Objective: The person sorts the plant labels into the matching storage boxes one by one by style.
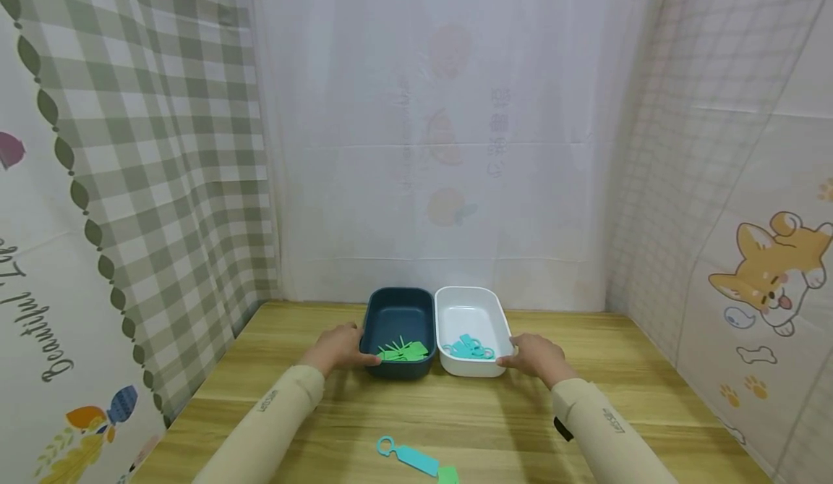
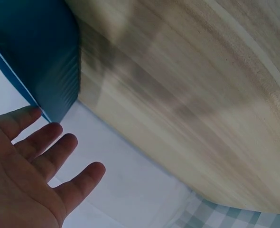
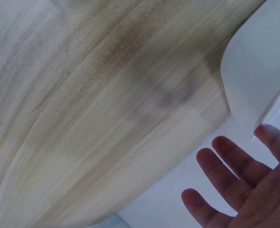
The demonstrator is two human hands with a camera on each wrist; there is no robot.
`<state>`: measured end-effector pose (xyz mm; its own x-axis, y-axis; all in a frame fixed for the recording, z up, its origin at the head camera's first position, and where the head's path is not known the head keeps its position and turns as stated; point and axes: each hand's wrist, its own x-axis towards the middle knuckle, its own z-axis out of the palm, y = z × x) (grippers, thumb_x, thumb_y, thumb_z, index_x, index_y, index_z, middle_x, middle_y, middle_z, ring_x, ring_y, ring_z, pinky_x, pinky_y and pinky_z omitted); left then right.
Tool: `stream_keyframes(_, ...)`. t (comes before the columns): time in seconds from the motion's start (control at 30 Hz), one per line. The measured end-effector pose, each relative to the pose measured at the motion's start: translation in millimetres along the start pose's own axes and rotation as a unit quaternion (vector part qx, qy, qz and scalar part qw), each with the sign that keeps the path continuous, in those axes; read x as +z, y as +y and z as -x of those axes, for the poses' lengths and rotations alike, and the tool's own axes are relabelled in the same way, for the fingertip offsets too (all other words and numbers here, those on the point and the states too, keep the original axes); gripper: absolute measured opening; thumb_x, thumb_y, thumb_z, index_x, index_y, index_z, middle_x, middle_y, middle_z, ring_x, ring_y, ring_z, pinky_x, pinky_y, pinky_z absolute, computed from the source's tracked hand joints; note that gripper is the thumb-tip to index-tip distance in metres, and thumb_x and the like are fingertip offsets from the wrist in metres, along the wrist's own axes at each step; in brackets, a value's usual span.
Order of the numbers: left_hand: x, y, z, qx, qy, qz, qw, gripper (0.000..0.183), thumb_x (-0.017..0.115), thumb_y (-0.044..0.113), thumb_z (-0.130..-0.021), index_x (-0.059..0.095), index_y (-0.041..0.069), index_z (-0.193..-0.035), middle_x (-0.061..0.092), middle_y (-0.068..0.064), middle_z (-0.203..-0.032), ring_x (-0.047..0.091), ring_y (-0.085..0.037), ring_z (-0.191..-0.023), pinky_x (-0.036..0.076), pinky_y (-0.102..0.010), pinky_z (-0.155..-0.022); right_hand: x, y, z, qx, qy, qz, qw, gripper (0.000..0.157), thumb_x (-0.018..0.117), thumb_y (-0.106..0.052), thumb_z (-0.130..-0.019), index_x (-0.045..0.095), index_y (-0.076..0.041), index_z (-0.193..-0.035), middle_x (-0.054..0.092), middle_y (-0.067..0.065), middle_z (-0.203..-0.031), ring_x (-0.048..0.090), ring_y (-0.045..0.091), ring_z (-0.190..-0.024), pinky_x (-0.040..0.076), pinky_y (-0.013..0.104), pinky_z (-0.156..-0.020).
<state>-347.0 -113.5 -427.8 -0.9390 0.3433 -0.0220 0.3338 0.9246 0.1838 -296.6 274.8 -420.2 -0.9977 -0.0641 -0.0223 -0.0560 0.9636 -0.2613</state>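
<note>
A dark blue bin [image 1: 397, 317] and a white bin [image 1: 471, 310] stand side by side towards the back of the table. Green plastic tags [image 1: 405, 354] with thin spikes lie in the near end of the dark bin. Turquoise ring-ended tags [image 1: 470, 348] lie in the white one. My left hand [image 1: 340, 348] touches the dark bin's left side, thumb over its near corner; the left wrist view shows the other fingers spread, one against the rim. Mirroring it, my right hand [image 1: 539, 357] touches the white bin's right side, its fingers [image 3: 228, 173] spread apart.
Near the front of the wooden table [image 1: 520, 433] lie a turquoise tag [image 1: 416, 459] with a ring end and a green piece [image 1: 447, 475] cut off by the frame. A white curtain [image 1: 364, 180] hangs behind, with a checked one [image 1: 195, 129] on the left.
</note>
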Motion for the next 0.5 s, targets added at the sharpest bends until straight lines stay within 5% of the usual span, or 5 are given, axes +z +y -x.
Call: stream_keyframes(0.5, -4.4, 9.8, 2.3, -0.016, -0.014, -0.035, 0.9991, 0.077, 0.075, 0.057, -0.081, 0.062, -0.002, -0.128, 0.055, -0.021, -0.13, 0.053, -0.039, -0.12, 0.046, -0.057, -0.094, 2.6, 1.9, 2.9, -0.016, -0.004, -0.025, 1.0, 0.07, 0.073, -0.044, -0.088, 0.056, 0.005, -0.135, 0.06, 0.026, -0.128, 0.055, 0.047, -0.117, 0.048, 0.061, -0.088)
